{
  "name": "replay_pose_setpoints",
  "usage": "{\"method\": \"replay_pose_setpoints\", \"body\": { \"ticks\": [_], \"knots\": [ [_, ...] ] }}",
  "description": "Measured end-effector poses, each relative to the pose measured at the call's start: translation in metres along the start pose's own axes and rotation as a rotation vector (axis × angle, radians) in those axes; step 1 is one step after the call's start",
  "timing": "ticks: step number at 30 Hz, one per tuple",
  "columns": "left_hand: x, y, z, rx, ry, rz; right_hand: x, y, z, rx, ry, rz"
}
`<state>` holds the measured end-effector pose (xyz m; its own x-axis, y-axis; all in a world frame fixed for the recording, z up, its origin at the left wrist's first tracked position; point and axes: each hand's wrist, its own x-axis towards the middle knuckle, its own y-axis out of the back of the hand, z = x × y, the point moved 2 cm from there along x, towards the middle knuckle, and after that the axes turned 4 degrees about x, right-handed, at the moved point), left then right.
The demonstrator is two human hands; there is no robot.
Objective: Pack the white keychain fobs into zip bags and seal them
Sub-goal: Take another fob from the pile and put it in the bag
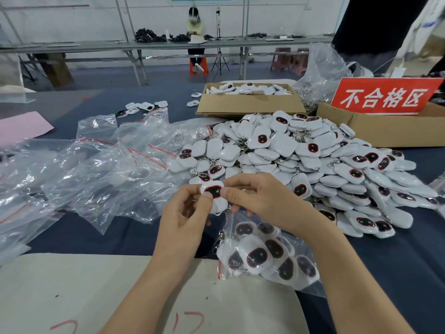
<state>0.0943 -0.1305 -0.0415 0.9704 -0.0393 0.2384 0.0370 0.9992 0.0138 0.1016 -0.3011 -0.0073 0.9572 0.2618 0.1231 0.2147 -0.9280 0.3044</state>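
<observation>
The left hand (pixel 187 213) and right hand (pixel 260 201) both pinch one white rounded plastic keychain fob (pixel 214 195), its long axis pointing toward the person. The part-filled clear zip bag (pixel 267 259) lies on the surface just below, nearer the right hand.

The fobs (pixel 301 151) are smooth, glossy white plastic with shiny dark faces, and their key rings (pixel 299 135) look like bright metal. The zip bags (pixel 96 165) are clear, crinkled plastic film that catches the light. The boxes (pixel 250 104) are matt brown cardboard, and the counter (pixel 385 273) wears dark blue matt cloth, with a pale matt sheet (pixel 72 285) over its near edge
</observation>
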Motion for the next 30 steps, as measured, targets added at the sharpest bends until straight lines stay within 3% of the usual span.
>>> {"method": "replay_pose_setpoints", "body": {
  "ticks": [30],
  "knots": [
    [-0.0019, -0.0027, 0.0037, -0.006, -0.032, -0.112, -0.0013, -0.0062, 0.0018, 0.002, 0.06, 0.154]
  ]
}}
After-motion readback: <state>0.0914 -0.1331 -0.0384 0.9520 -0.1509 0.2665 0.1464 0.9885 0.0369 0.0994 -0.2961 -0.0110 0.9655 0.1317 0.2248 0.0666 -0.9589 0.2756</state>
